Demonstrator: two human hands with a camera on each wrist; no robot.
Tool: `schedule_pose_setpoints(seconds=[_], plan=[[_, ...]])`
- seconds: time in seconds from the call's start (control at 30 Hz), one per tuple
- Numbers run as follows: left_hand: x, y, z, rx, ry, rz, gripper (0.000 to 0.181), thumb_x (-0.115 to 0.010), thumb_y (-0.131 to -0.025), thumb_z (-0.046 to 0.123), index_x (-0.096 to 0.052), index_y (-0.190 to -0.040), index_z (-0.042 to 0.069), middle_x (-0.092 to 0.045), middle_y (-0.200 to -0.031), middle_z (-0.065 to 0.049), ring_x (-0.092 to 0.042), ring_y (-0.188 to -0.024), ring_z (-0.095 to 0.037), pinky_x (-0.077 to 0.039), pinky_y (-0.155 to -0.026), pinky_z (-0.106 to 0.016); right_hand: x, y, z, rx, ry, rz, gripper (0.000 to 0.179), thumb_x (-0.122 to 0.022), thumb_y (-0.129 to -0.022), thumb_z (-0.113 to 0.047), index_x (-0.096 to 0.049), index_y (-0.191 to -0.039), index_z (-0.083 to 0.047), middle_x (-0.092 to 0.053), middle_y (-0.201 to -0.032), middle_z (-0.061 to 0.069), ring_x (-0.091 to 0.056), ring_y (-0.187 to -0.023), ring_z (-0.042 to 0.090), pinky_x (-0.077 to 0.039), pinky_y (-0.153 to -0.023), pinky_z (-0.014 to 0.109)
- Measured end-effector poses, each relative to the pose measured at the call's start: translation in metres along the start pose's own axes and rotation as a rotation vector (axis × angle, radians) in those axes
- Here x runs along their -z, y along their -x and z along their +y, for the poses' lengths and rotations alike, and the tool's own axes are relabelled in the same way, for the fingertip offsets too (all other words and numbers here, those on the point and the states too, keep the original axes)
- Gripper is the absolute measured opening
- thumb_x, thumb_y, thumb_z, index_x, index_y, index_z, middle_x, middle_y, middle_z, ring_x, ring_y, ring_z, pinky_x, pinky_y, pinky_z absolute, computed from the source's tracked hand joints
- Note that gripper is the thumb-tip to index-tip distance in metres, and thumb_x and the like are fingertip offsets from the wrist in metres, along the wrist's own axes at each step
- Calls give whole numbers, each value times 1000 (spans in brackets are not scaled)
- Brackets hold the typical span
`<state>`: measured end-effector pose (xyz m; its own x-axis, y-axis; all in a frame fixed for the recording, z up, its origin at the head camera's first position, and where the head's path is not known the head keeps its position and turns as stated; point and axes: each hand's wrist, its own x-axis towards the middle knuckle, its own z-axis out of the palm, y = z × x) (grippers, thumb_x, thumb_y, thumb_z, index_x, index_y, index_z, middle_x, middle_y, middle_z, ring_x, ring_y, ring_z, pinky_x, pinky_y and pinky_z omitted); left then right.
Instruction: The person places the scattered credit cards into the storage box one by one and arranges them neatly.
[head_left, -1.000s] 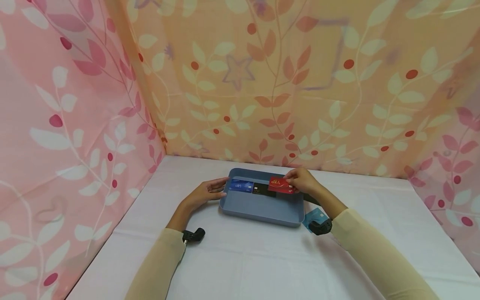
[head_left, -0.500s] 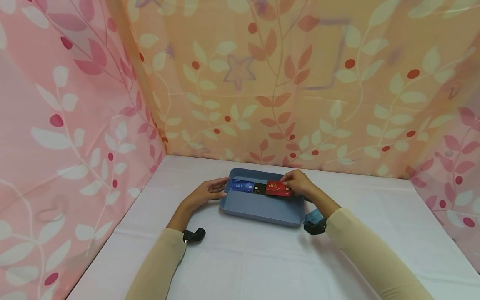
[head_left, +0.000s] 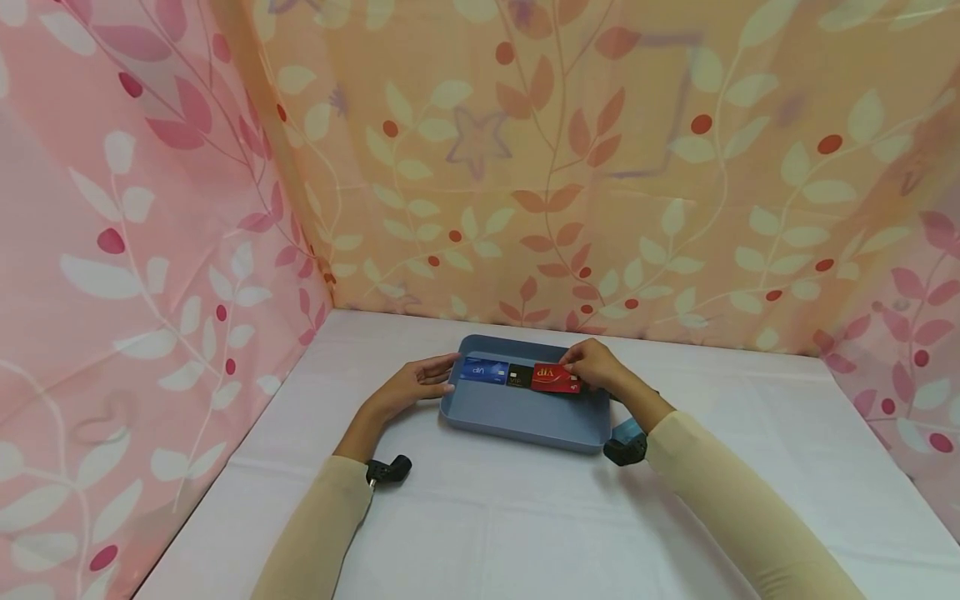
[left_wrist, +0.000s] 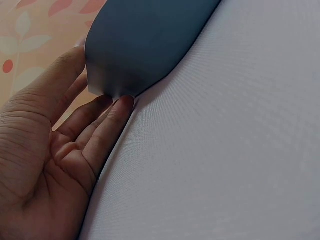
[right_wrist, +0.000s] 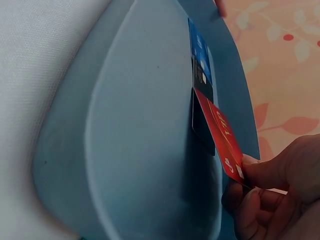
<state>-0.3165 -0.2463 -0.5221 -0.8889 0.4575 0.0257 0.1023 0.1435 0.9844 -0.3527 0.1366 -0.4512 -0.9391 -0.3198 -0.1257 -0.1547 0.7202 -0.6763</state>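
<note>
My right hand [head_left: 597, 367] pinches the outer end of a red VIP card [head_left: 551, 377] between thumb and fingers, over the right part of a blue-grey tray [head_left: 517, 410]. In the right wrist view, the held end of the red card [right_wrist: 220, 136] is raised, and its other end overlaps a black card [right_wrist: 201, 75]. A blue VIP card [head_left: 482, 371] lies at the left of this row, along the tray's far side. My left hand [head_left: 405, 390] touches the tray's left wall with its fingertips, fingers extended, as the left wrist view also shows.
A light blue card [head_left: 627, 430] lies on the white tablecloth [head_left: 495, 525] by the tray's near right corner, partly hidden by the right wrist camera [head_left: 625, 450]. A patterned cloth backdrop [head_left: 480, 208] rises behind the table.
My right hand has moved the red card a little left and down, over the right part of the black card. The right forearm now covers more of the light blue card. The left hand stays put.
</note>
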Motion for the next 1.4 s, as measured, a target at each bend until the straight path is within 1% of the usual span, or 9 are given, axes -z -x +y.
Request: schedule_pose_setpoints(seconds=[0.27, 0.43, 0.6, 0.77, 0.87, 1.1, 1.27, 1.4], plan=[[0, 1, 1, -6, 1, -1, 68, -76, -93, 15, -46, -154, 15, -43, -158, -9, -43, -144, -25, -42, -111, -33, -3, 1, -6, -22, 15, 1, 19, -63, -98, -6, -74, -107, 5, -69, -88, 14, -56, -55, 17, -53, -45, 27], [0, 0, 1, -10, 1, -9, 68, -76, -93, 15, -45, -154, 14, -43, -158, -9, -42, -144, -26, -42, -111, -33, -4, 2, -8, -37, 33, 14, 19, -63, -97, -5, -74, -107, 6, -68, -91, 17, -57, -57, 19, -54, -45, 28], [-1, 1, 2, -9, 3, -6, 68, -76, -93, 15, -46, -154, 15, -43, -158, -8, -43, -144, -25, -42, -111, -33, -6, 3, -7, -38, 64, 30, 18, -64, -96, -6, -75, -106, 5, -68, -92, 17, -58, -58, 19, -54, -45, 28], [-1, 2, 3, -2, 5, 1, 66, -76, -93, 15, -47, -153, 17, -44, -158, -7, -43, -144, -25, -42, -111, -34, -8, 2, -6, -46, 97, 29, 18, -64, -96, -8, -75, -106, 3, -67, -91, 13, -59, -58, 19, -54, -45, 28], [-1, 1, 2, -1, 8, 1, 66, -75, -93, 14, -47, -153, 17, -44, -158, -7, -43, -144, -24, -42, -111, -33, -9, 2, -7, -51, 112, 27, 17, -64, -97, -9, -75, -106, 2, -67, -90, 12, -59, -57, 18, -54, -45, 28], [-2, 2, 2, -2, 14, 1, 66, -76, -93, 14, -47, -153, 16, -44, -158, -8, -43, -144, -24, -42, -111, -33, -12, 4, -9, -70, 135, 30, 15, -66, -95, -11, -74, -102, -1, -66, -93, 13, -59, -59, 20, -54, -46, 29], [-2, 2, 2, -5, 9, 0, 68, -76, -93, 15, -46, -154, 14, -44, -158, -8, -43, -144, -24, -42, -111, -32, -14, 4, -8, -87, 185, 38, 15, -67, -95, -14, -74, -103, -3, -66, -93, 12, -60, -55, 20, -53, -45, 28], [-1, 2, 1, -2, 6, 6, 67, -75, -93, 15, -47, -153, 16, -44, -158, -7, -44, -143, -23, -42, -111, -32, -16, 5, -10, -72, 224, 48, 19, -66, -94, -14, -73, -107, -2, -67, -92, 13, -60, -50, 20, -51, -44, 29]])
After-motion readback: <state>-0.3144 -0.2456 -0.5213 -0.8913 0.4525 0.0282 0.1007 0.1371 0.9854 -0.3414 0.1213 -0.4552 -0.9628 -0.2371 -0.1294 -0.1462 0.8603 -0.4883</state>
